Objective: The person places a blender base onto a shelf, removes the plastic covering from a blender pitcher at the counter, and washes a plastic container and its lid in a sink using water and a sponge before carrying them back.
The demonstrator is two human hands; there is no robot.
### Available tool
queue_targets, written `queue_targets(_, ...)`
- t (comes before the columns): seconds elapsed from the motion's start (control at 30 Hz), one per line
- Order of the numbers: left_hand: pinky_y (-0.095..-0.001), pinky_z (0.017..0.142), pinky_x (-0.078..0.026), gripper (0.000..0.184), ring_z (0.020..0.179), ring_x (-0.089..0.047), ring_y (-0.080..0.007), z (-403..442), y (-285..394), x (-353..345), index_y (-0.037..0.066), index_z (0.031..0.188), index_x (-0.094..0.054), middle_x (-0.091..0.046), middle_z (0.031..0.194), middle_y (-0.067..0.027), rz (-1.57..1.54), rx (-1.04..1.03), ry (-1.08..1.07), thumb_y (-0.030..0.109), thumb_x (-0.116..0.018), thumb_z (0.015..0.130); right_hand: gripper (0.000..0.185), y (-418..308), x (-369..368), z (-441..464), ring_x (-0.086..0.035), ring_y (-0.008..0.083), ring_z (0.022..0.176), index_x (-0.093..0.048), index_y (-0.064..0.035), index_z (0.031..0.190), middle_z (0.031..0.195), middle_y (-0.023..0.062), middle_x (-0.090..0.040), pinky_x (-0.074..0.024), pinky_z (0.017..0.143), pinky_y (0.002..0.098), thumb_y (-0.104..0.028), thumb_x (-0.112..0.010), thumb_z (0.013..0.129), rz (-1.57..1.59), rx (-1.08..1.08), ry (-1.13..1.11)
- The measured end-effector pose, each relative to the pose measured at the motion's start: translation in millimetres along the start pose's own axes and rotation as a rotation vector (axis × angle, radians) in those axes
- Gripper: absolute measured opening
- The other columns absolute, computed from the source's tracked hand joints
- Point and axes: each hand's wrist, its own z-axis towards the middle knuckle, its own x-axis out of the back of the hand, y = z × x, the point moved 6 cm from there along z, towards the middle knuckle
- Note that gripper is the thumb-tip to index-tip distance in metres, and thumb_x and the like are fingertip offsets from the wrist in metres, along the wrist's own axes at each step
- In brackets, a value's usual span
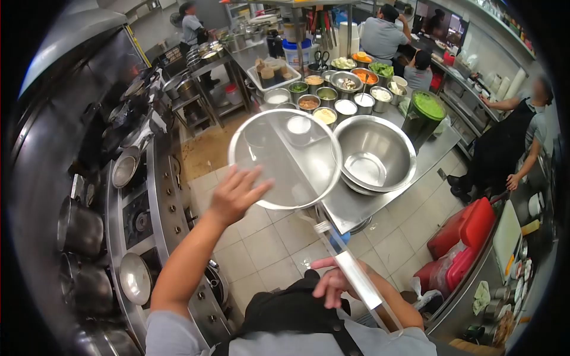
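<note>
Above counter edge, beside steel bowls: large sieve, handle running back over half-curled right hand, grip unclear, probably bearing weight; left hand open, fingers spread near rim, likely balancing.

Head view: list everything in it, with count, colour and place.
Strainer: one, pale-rimmed, centre
Bowls: at least two, steel, stacked on table
Table: one, steel, centre right
Food tubs: over a dozen, mixed colours, on table
Tall pot: one, dark, green contents, table's right side
Bucket: one, white and blue, behind tubs
Stove: one, steel, left
Pans: at least two, grey, on stove
Pots: several, dark, far left
Bins: at least two, red, right
Board: one, white, far right
Co-workers: at least four, grey tops, background and right
Left hand: one, bare, at strainer's near-left rim
Right hand: one, bare, beside strainer's handle
</note>
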Motion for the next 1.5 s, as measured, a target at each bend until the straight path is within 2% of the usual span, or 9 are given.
queue_targets(0.17, -0.041, 0.094, -0.046, 0.034, 0.091, -0.06, -0.0216, 89.9, 46.9, -92.8, 0.019, 0.113, -0.065, -0.063, 0.11, -0.0074, -0.185, -0.043, 0.098, 0.015, -0.06, 0.08, 0.043, -29.4, 67.3, -31.2, -0.066, 0.0285, 0.058, -0.042, 0.0085, 0.129, 0.084, 0.0264, -0.065, -0.0525, 0.049, 0.0328, -0.02, -0.041, 0.098, 0.322, 0.415, 0.172)
queue_targets(0.37, -0.0422, 0.097, -0.046, 0.033, 0.094, -0.06, -0.0198, 136.6, 77.6, -164.6, 0.019, 0.11, -0.066, -0.062, 0.113, -0.0038, -0.323, -0.027, 0.12, 0.012, -0.061, 0.078, 0.051, -10.5, 158.8, -34.0, -0.067, 0.0259, 0.068, -0.046, 0.0042, 0.124, 0.086, 0.0211, -0.066, -0.0527, 0.053, 0.0305, -0.039, -0.038, 0.099, -0.163, 0.297, 0.539)
queue_targets(0.57, -0.0463, 0.108, -0.036, 0.034, 0.108, -0.057, -0.0235, 162.2, 92.5, -225.8, 0.016, 0.109, -0.068, -0.062, 0.111, -0.0054, -0.467, -0.078, -0.101, 0.007, -0.06, 0.077, 0.099, -8.6, 226.7, -66.4, -0.068, 0.0377, 0.075, -0.047, 0.0066, 0.126, 0.099, 0.0296, -0.064, -0.0567, 0.055, 0.0408, -0.079, -0.019, 0.085, 0.43, 0.583, 0.351)
queue_targets(0.77, -0.0498, 0.116, -0.019, 0.049, 0.127, -0.043, -0.0302, 180.9, 88.7, -244.3, 0.01, 0.119, -0.064, -0.05, 0.13, -0.0153, -0.705, -0.015, -0.65, 0.007, -0.066, 0.069, 0.107, -18.2, 240.7, -84.1, -0.068, 0.0408, 0.082, -0.045, 0.0064, 0.131, 0.105, 0.033, -0.062, -0.0573, 0.055, 0.0436, -0.083, -0.015, 0.081, 0.411, 0.528, 0.248)
queue_targets(0.93, -0.0525, 0.117, -0.013, 0.064, 0.136, -0.032, -0.0327, 175.8, 79.6, -239.1, 0.01, 0.133, -0.053, -0.039, 0.143, -0.0177, -0.864, 0.062, -0.597, 0.01, -0.065, 0.071, 0.101, 6.6, 261.1, -71.0, -0.068, 0.038, 0.078, -0.048, 0.0042, 0.128, 0.103, 0.031, -0.063, -0.0564, 0.053, 0.0405, -0.081, -0.015, 0.084, 0.404, 0.458, 0.41)
queue_targets(1.1, -0.0448, 0.113, -0.026, 0.049, 0.133, -0.038, -0.0315, 129.3, 55.9, -172.3, 0.009, 0.124, -0.058, -0.046, 0.139, -0.0124, -0.874, 0.372, -0.156, 0.003, -0.059, 0.075, 0.081, 54.1, 273.5, -40.4, -0.067, 0.03, 0.072, -0.052, 0.0016, 0.121, 0.097, 0.0241, -0.066, -0.0542, 0.049, 0.0363, -0.07, -0.031, 0.09, 0.173, 0.24, 0.658)
queue_targets(1.17, -0.0425, 0.109, -0.032, 0.042, 0.127, -0.045, -0.0305, 71.2, 44.4, -146.7, 0.008, 0.118, -0.061, -0.055, 0.129, -0.0107, -0.922, 0.498, -0.084, 0.002, -0.059, 0.077, 0.057, 77.3, 277.0, -26.7, -0.068, 0.0238, 0.074, -0.055, 0.0002, 0.111, 0.094, 0.0172, -0.066, -0.0544, 0.051, 0.0329, -0.054, -0.048, 0.093, -0.323, -0.147, 0.873)
queue_targets(1.23, -0.0405, 0.099, -0.041, 0.035, 0.119, -0.052, -0.0287, -2.4, 38.6, -122.0, 0.008, 0.113, -0.064, -0.06, 0.12, -0.0108, -0.943, 0.66, -0.092, 0.003, -0.059, 0.078, 0.041, 95.5, 264.6, -1.8, -0.067, 0.0185, 0.071, -0.055, -0.0002, 0.11, 0.091, 0.0113, -0.066, -0.0527, 0.051, 0.0308, -0.037, -0.058, 0.091, -0.618, -0.251, 0.781)
queue_targets(1.5, -0.0315, 0.083, -0.047, 0.026, 0.103, -0.056, -0.0169, -296.4, 9.2, 114.4, 0.006, 0.111, -0.065, -0.063, 0.108, -0.0077, -0.57, 1.464, 0.164, 0.009, -0.058, 0.086, 0.045, 143.4, 132.1, 150.2, -0.067, 0.0203, 0.07, -0.055, 0.0015, 0.116, 0.089, 0.0132, -0.066, -0.0528, 0.051, 0.0314, -0.035, -0.06, 0.092, -0.969, -0.324, 0.151)
